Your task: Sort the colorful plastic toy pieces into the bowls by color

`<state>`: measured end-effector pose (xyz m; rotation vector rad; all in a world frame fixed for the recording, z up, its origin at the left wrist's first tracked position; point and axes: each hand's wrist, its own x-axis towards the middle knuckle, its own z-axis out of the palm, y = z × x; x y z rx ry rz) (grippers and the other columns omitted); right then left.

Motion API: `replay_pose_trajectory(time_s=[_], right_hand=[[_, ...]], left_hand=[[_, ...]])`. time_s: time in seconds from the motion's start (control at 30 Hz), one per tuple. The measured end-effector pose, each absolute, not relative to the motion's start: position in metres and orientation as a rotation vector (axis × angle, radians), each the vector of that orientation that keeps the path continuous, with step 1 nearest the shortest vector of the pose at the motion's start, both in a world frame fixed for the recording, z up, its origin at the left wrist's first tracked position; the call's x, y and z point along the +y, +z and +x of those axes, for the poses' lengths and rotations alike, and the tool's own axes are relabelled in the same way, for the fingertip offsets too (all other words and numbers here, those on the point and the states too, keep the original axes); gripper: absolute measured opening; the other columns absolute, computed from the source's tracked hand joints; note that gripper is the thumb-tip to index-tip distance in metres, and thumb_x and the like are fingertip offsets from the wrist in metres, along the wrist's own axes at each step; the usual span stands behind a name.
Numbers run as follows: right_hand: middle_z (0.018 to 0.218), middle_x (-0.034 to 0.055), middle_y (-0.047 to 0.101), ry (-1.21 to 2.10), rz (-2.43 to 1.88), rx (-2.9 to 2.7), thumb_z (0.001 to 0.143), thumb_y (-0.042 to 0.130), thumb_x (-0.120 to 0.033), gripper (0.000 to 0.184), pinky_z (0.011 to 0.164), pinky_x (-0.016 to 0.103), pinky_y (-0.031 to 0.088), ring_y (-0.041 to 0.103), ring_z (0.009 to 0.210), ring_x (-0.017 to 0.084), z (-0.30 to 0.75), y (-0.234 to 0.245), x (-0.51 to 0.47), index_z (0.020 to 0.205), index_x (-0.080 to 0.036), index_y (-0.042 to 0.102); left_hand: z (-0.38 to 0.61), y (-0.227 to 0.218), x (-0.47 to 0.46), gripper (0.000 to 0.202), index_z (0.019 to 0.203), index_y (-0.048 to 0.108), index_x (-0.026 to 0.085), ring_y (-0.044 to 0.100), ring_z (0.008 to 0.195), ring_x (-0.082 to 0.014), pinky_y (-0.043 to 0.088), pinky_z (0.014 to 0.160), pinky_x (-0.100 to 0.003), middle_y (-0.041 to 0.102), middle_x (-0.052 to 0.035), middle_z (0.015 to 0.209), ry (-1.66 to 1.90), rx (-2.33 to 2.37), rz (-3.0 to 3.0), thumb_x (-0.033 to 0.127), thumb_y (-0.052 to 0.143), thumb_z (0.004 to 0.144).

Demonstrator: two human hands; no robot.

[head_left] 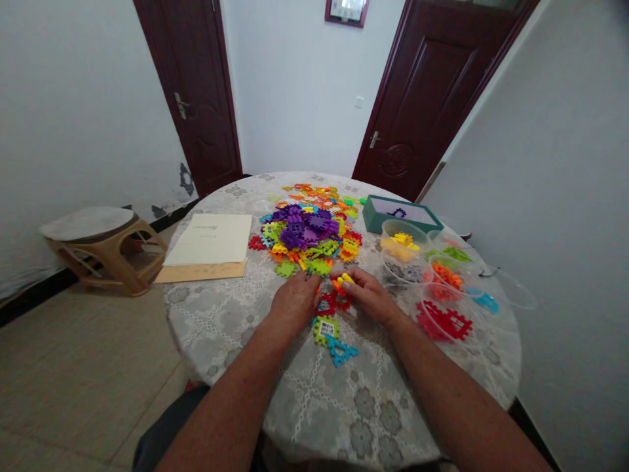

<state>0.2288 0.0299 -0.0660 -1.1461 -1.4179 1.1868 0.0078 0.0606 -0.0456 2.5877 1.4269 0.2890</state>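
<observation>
With the table (304, 419) taken as a clock, twelve at the far edge, both hands are near the centre; the right hand (366, 292) is pinching some small yellow pieces (345, 279) between the thumb and the fingers, and an orange part shows just beside them; the left hand (297, 295) has its fingers bent downward at the near edge of the pile (312, 226), and I cannot tell if it grips something, because the back of the hand hides it; this mixed pile, with purple pieces on its top, lies at eleven o'clock.

Between the hands are red pieces (325, 305); toward six o'clock lie a lime piece (324, 333) with a white label and a blue triangular piece (341, 352), which touch each other; at one o'clock stands a green box (374, 216); clear bowls hold yellow pieces at two o'clock, orange pieces (446, 278) at three, and large red pieces (442, 321) slightly below three; at ten o'clock rests a pale book (211, 239) upon a brown one.
</observation>
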Motion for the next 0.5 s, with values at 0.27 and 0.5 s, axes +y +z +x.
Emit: replay_pose_trajectory(time_s=[0.27, 0.5], right_hand=[[0.105, 0.0037, 0.077, 1.168, -1.189, -1.256, 0.088, 0.079, -0.054, 0.031, 0.077, 0.034, 0.052, 0.067, 0.086, 0.020, 0.2315, -0.0682, 0.0329, 0.100, -0.027, 0.071], [0.077, -0.0015, 0.065, 0.916, -1.323, -1.376, 0.092, 0.071, -0.052, 0.029, 0.061, 0.029, 0.044, 0.056, 0.066, 0.016, 0.2254, -0.0665, 0.0315, 0.100, -0.025, 0.065]], left_hand=[[0.0124, -0.0485, 0.0585, 0.025, 0.120, 0.067, 0.021, 0.066, 0.110, -0.0298, 0.052, 0.091, -0.038, 0.070, -0.0151, 0.119, 0.331, 1.502, 2.589, 0.034, 0.061, 0.100], [0.0144, -0.0476, 0.0574, 0.024, 0.117, 0.067, 0.021, 0.065, 0.113, -0.0307, 0.051, 0.091, -0.038, 0.071, -0.0148, 0.119, 0.317, 1.513, 2.570, 0.038, 0.061, 0.100]])
